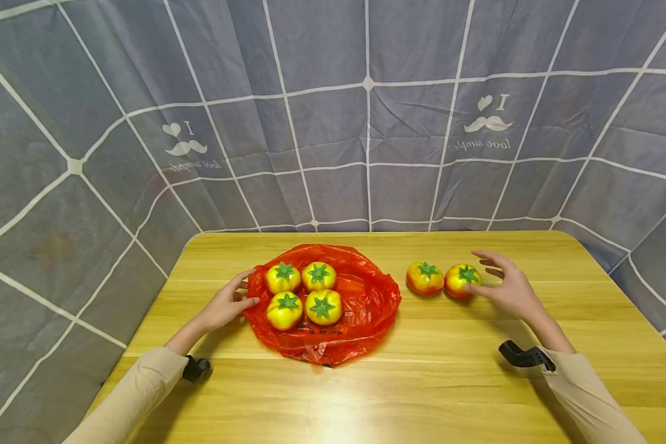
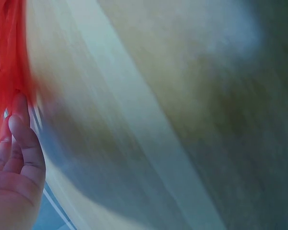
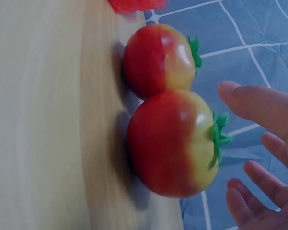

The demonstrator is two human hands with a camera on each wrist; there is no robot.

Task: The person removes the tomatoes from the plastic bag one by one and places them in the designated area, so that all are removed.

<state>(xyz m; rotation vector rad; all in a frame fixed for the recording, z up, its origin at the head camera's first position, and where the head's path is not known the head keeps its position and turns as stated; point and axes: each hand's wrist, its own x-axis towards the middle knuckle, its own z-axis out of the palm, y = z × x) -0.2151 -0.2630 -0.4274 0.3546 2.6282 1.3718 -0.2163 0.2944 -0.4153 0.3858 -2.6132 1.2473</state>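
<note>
Left hand (image 1: pixel 224 305) fingers relaxed at red bag (image 1: pixel 361 308) of four tomatoes (image 1: pixel 302 293); right hand (image 1: pixel 505 283) fingers spread beside outer tomato (image 1: pixel 462 280).

Bare wooden worktop (image 1: pixel 433 376) lies open in front and between the crumpled red plastic bag (image 1: pixel 366 308) and two loose red-yellow toy tomatoes (image 1: pixel 424 278); a grey checked curtain (image 1: pixel 366 154) walls the rear.

I wear long beige sleeves on both arms, the cloth running down to my wrists and creasing softly along the forearm. A small black camera mount is strapped under each wrist, just past the cuff. My left hand (image 1: pixel 224 305) and right hand (image 1: pixel 505 287) are bare, without rings or gloves.
</note>
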